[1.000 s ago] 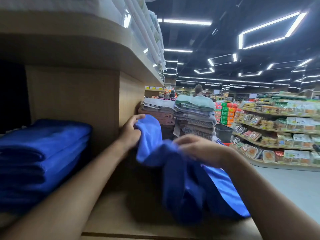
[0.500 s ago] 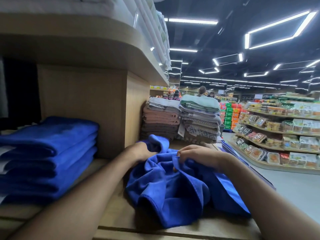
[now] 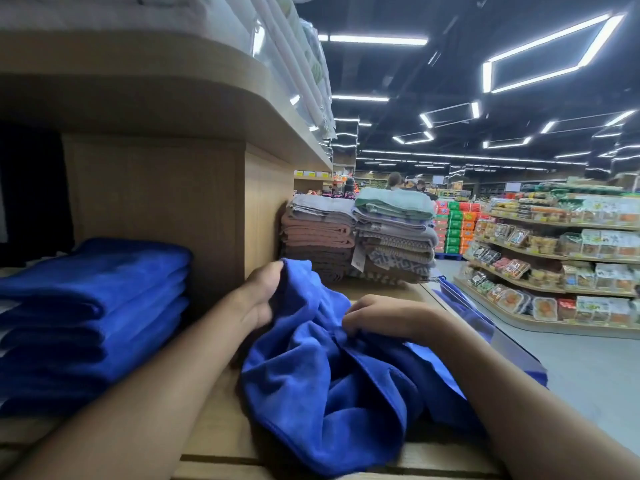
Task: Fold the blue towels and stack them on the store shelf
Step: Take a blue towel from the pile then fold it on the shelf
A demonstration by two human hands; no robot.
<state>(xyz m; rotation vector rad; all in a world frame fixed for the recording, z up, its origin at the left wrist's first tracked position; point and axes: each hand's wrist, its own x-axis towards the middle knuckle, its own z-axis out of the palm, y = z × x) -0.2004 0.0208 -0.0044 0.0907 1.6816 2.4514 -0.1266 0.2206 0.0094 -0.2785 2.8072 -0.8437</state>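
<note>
A crumpled blue towel [image 3: 322, 386] lies bunched on the wooden shelf [image 3: 214, 427] in front of me. My left hand [image 3: 258, 297] grips its upper left corner, which sticks up by the wooden divider. My right hand [image 3: 375, 318] pinches a fold of the same towel near its middle, fingers curled into the cloth. A stack of folded blue towels [image 3: 90, 317] sits on the shelf at the left, apart from both hands.
A wooden divider panel [image 3: 156, 209] stands behind the stack, with an upper shelf [image 3: 207, 95] overhead. Brown, grey and green folded towels [image 3: 360, 237] are piled further along. A clear plastic edge guard [image 3: 485, 327] runs on the right; food shelves [image 3: 561, 258] line the aisle.
My left hand has risen a little, lifting the towel's corner. My right hand has stayed gripping the cloth and the towel has shifted slightly on the shelf.
</note>
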